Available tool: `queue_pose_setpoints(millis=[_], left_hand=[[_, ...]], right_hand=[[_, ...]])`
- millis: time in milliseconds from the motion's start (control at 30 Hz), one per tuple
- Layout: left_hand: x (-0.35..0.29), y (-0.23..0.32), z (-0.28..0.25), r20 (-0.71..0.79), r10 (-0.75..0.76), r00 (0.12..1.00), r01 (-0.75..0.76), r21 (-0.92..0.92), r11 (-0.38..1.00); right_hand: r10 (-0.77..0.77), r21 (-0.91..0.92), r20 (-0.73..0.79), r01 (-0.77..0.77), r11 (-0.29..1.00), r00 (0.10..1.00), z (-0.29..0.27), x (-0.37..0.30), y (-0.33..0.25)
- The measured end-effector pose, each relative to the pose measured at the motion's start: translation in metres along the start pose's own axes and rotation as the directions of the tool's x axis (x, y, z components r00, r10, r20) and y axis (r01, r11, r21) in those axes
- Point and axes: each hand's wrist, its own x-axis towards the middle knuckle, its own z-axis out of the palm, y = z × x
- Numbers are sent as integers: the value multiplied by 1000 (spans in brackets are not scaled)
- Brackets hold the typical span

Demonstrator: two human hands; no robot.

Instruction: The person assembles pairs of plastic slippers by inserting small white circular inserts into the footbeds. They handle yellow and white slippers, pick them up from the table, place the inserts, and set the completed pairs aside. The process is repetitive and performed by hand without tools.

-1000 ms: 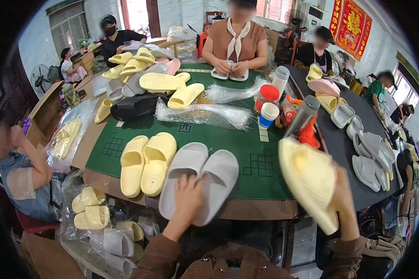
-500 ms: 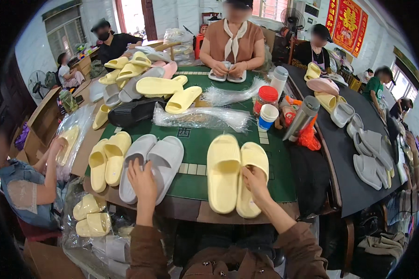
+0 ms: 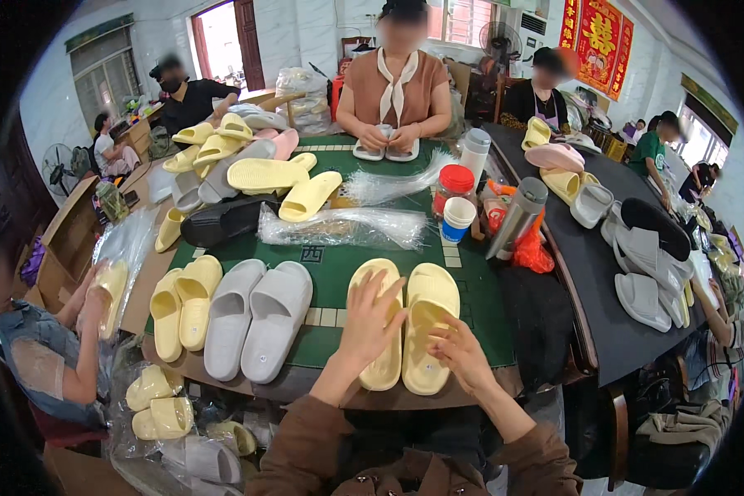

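A pair of yellow slide slippers stands side by side at the table's near edge, toes pointing away from me. My left hand (image 3: 370, 321) spreads its fingers over the strap of the left yellow slipper (image 3: 380, 376). Over the right yellow slipper (image 3: 426, 376) hovers my right hand (image 3: 463, 351), its fingers loosely bent and apart, with nothing seen in them. Whether either hand touches a slipper I cannot tell. Left of my left hand lies a pair of grey slide slippers (image 3: 259, 326), and beyond it another yellow pair (image 3: 186, 310).
Piled slippers (image 3: 223, 153) and bundles of clear plastic bags (image 3: 347, 227) lie farther back on the green mat (image 3: 479, 326). A red-lidded jar (image 3: 453, 183), a paper cup (image 3: 456, 219) and a steel flask (image 3: 521, 211) stand right. Co-workers sit around, one (image 3: 398, 91) opposite me.
My left hand has moved right, from the grey slippers to the left yellow one. My right hand has let go of the right yellow slipper's strap. The yellow pair now sits more evenly.
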Motion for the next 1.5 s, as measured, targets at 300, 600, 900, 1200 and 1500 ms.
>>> queue_pose_setpoints(millis=[300, 600, 900, 1200, 1500], left_hand=[[8, -6, 36, 134, 62, 989, -92, 223, 970], [-11, 23, 29, 129, 28, 991, -57, 229, 972], [-16, 23, 23, 120, 10, 993, -22, 102, 995], [11, -1, 13, 182, -501, 846, 401, -836, 374], [56, -49, 3, 150, -723, 674, 410, -890, 198]], right_hand=[[72, 157, 90, -86, 984, 993, 15, -9, -72], [-686, 446, 188, 561, 697, 703, 109, 9, -190], [-754, 182, 159, 732, 656, 637, 78, 42, -136], [-330, -77, 186, 349, 934, 925, 24, 66, -22], [-237, -131, 303, 287, 949, 923, 11, 69, -21]])
